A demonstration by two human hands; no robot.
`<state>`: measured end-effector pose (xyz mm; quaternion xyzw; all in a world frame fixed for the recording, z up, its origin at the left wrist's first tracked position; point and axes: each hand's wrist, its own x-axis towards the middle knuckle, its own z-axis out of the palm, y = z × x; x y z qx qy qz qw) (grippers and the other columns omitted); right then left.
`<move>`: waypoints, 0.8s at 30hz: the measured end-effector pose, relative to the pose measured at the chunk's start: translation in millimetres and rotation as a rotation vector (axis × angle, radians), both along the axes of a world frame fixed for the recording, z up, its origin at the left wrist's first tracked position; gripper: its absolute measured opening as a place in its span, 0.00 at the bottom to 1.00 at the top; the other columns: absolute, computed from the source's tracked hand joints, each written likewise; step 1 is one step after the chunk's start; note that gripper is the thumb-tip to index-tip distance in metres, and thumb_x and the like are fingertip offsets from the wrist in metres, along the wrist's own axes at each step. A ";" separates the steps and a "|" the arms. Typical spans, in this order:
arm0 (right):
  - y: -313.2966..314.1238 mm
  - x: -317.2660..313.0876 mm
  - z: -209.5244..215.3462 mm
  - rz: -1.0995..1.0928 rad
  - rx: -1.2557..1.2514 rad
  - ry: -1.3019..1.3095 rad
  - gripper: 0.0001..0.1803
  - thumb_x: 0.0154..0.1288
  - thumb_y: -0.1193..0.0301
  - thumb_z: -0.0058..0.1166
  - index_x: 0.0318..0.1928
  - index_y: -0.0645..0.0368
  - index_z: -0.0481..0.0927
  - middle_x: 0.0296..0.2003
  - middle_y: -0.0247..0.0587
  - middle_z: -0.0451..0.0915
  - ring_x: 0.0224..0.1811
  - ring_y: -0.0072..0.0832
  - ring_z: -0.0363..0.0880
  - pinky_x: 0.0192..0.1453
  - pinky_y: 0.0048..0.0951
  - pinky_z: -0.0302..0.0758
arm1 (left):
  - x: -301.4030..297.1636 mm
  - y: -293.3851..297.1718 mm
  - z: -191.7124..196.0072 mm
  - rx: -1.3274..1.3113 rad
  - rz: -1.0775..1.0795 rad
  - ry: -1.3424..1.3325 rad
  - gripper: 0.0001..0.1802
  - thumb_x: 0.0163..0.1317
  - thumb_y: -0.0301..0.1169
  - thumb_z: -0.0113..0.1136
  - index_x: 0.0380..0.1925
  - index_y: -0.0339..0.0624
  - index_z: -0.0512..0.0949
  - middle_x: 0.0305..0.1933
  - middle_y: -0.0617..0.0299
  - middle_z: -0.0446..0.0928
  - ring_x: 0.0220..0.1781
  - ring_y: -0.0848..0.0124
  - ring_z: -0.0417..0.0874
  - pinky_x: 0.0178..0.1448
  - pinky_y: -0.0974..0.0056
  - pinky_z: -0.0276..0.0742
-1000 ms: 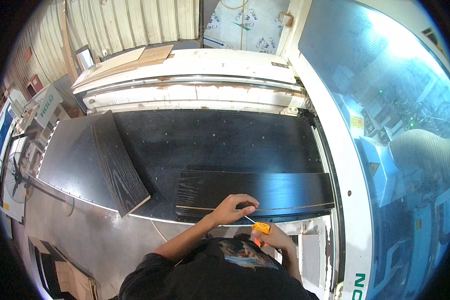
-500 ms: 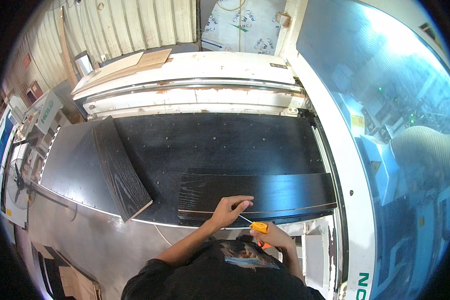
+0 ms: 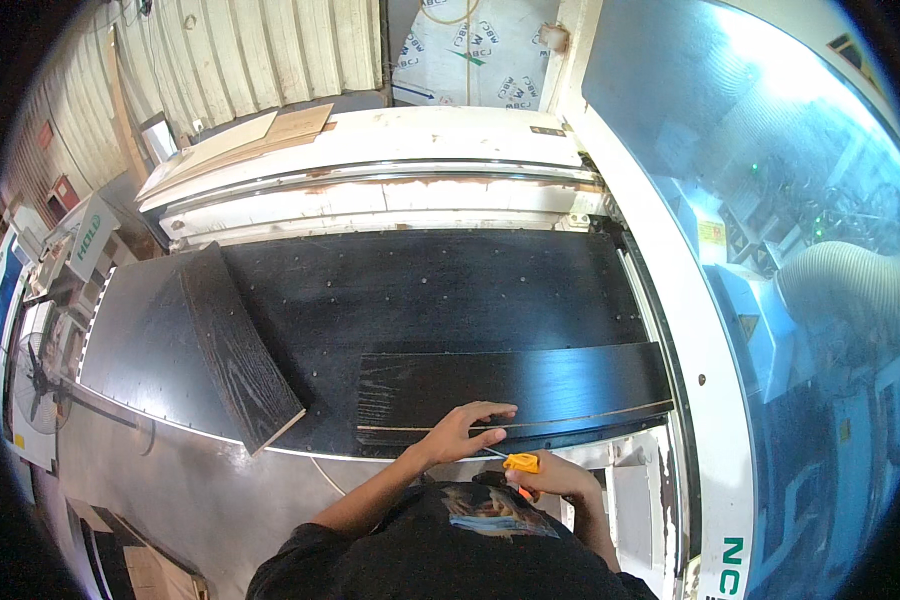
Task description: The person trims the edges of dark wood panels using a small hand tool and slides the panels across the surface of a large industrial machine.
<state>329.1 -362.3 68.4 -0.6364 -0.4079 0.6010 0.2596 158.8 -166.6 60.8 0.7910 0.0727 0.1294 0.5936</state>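
— Black wood, mostly: a long dark board lies flat across the dark machine bed, down toward five o'clock of it, its near edge running left to right with a thin pale line along it.

— Where are the hands?

— Left hand rests on the board's near edge, at about six o'clock of the board. Fingers are spread and laid flat, pressing on the surface, not wrapped round anything.

— And the other one?

— Right hand sits just below, at four o'clock from the left hand, closed around a small orange and yellow tool. A thin metal tip pokes out toward ten o'clock, reaching the board's edge near the left fingertips. Whether the tip touches the wood, I cannot tell.

— What kind of tool?

— Too small to say; only the bright handle and the thin tip show.

— Anything else on the bed?

— A second plank, narrower, with a clear wood grain, lies slantwise at nine o'clock of the bed, well apart from the hands. Its near corner sticks out past the bed's front edge.

— And around the machine?

— At twelve o'clock, a white, rust-stained beam spans the bed, with pale sheets of wood lying on top at eleven. At three o'clock a ribbed hose curves behind a bluish window. A small fan stands far out at nine.
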 end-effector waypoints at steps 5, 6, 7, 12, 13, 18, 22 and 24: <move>-6.5 -3.7 1.8 -0.029 -0.028 0.027 0.28 0.69 0.46 0.62 0.49 0.61 0.80 0.31 0.32 0.80 0.28 0.22 0.76 0.32 0.27 0.75 | 0.5 0.7 -5.3 -0.079 -0.082 0.001 0.39 0.73 0.61 0.52 0.70 0.43 0.73 0.70 0.47 0.75 0.72 0.53 0.75 0.72 0.46 0.72; -8.0 -4.8 -0.6 -0.037 -0.010 0.029 0.29 0.69 0.46 0.63 0.49 0.61 0.80 0.31 0.32 0.80 0.28 0.22 0.77 0.32 0.26 0.75 | 1.5 0.9 -8.9 -0.116 -0.100 0.009 0.39 0.73 0.61 0.52 0.70 0.43 0.73 0.70 0.47 0.75 0.72 0.53 0.74 0.73 0.46 0.72; -8.7 -6.0 -1.9 -0.046 0.010 0.030 0.29 0.69 0.46 0.63 0.49 0.62 0.80 0.31 0.32 0.80 0.28 0.22 0.77 0.32 0.26 0.75 | 2.6 2.1 -11.8 -0.152 -0.120 0.016 0.39 0.73 0.62 0.52 0.70 0.43 0.73 0.70 0.47 0.75 0.73 0.54 0.74 0.73 0.46 0.71; -8.6 -12.0 2.8 -0.082 0.074 -0.069 0.27 0.70 0.48 0.63 0.49 0.62 0.81 0.31 0.32 0.80 0.29 0.23 0.77 0.34 0.28 0.76 | 1.4 3.2 -15.8 -0.336 -0.156 0.018 0.39 0.74 0.60 0.52 0.70 0.40 0.73 0.69 0.48 0.76 0.72 0.56 0.75 0.74 0.48 0.69; -8.4 -13.8 2.9 -0.094 0.081 -0.093 0.27 0.70 0.48 0.63 0.49 0.62 0.81 0.31 0.31 0.81 0.29 0.23 0.77 0.35 0.28 0.76 | 1.3 4.1 -13.4 -0.337 -0.148 0.025 0.38 0.74 0.59 0.52 0.70 0.40 0.73 0.69 0.48 0.76 0.72 0.56 0.75 0.74 0.49 0.69; -4.9 -19.6 -0.3 -0.210 0.070 -0.066 0.27 0.70 0.48 0.63 0.48 0.63 0.82 0.33 0.31 0.82 0.29 0.23 0.78 0.37 0.30 0.77 | 5.6 8.9 -7.4 -0.349 -0.053 -0.040 0.35 0.75 0.58 0.53 0.68 0.41 0.75 0.67 0.48 0.78 0.68 0.57 0.78 0.71 0.50 0.74; -0.3 -18.5 12.3 -0.097 -0.068 -0.063 0.29 0.69 0.47 0.63 0.51 0.63 0.82 0.35 0.35 0.84 0.35 0.25 0.81 0.43 0.31 0.78 | 3.5 9.9 -4.3 -0.316 -0.063 -0.023 0.37 0.74 0.59 0.54 0.70 0.42 0.73 0.69 0.47 0.76 0.71 0.55 0.76 0.72 0.50 0.72; -2.4 -21.3 12.4 -0.102 0.038 -0.083 0.30 0.69 0.46 0.63 0.53 0.63 0.82 0.38 0.39 0.85 0.39 0.27 0.82 0.47 0.33 0.78 | 0.8 10.1 -5.5 -0.301 -0.084 -0.020 0.38 0.74 0.59 0.54 0.71 0.42 0.72 0.69 0.47 0.75 0.71 0.55 0.75 0.73 0.50 0.71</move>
